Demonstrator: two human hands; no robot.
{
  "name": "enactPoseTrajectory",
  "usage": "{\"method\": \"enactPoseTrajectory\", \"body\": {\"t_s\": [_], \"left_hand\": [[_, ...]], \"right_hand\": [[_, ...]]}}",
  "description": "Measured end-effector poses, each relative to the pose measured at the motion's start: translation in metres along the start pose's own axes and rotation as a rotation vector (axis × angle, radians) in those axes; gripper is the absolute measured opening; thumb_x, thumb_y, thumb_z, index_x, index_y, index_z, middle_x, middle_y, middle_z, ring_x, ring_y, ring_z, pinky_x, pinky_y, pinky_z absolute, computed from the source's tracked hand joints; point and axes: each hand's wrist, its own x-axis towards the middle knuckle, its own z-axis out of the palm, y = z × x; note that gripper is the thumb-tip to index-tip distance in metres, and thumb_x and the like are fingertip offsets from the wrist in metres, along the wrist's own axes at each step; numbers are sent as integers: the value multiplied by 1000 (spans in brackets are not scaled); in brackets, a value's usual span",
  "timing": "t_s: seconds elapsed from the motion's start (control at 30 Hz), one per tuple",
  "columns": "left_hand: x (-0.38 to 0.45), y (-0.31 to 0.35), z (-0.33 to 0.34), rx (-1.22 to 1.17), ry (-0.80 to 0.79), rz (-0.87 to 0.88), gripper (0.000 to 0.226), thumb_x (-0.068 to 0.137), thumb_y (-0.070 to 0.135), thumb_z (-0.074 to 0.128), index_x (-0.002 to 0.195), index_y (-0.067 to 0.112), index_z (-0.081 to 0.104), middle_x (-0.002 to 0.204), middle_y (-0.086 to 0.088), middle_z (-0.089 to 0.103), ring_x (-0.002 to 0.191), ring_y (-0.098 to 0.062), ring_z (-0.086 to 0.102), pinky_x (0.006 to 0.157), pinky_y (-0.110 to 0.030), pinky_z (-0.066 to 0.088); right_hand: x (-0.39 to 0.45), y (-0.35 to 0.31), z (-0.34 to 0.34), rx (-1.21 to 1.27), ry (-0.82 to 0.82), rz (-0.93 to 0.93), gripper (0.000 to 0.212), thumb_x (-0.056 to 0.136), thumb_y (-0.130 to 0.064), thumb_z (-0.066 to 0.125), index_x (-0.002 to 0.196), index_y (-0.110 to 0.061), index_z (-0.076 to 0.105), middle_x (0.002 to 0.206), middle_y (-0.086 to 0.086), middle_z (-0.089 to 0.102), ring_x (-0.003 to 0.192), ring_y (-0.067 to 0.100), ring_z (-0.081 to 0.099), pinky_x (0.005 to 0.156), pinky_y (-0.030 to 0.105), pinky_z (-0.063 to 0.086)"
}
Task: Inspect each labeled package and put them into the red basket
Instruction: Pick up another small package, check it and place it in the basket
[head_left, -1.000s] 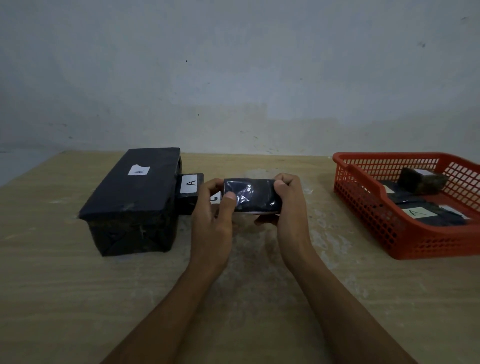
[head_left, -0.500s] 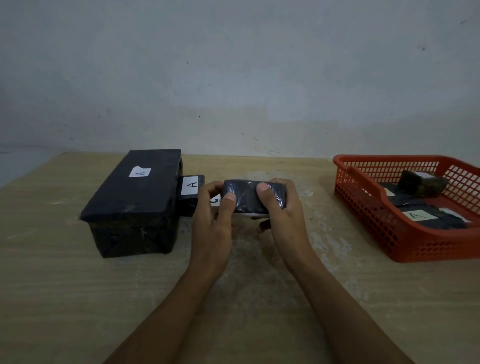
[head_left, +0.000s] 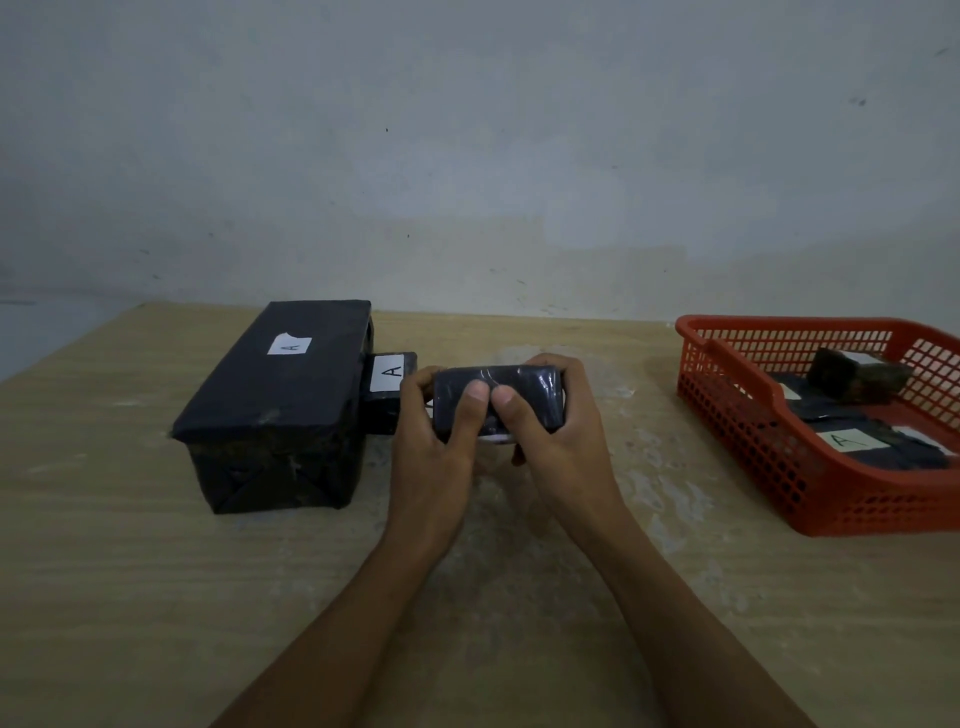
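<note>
While both hands, left hand and right hand, grip a small black package above the table, thumbs press its near face. Its glossy wrap looks slippery; it could drop before reaching the red basket at right.

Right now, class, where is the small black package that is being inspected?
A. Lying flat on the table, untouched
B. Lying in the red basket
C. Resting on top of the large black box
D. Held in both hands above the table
D: the left hand and right hand both grip the small black package, thumbs on its near face, left of the red basket.
</note>
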Motion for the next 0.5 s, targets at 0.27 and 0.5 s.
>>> {"method": "enactPoseTrajectory", "body": {"t_s": [0.27, 0.5], "left_hand": [[0, 3, 1, -1, -13, 10, 45, 83, 54, 54, 118, 26, 53, 101, 8, 67, 88, 2, 66, 70, -17, 54], [-2, 5, -1, -43, -6, -17, 44, 88, 57, 38, 114, 27, 55, 105, 0, 62, 94, -8, 62, 62, -11, 49]], "right_hand": [[-1, 1, -1, -12, 13, -57, 24, 97, -46, 52, 106, -25, 57, 104, 13, 60, 90, 32, 65, 67, 38, 54], [-4, -4, -1, 11, -27, -103, 20, 95, -24, 48, 108, -11, 56, 101, -1, 58, 87, 13, 60, 67, 26, 52]]}}
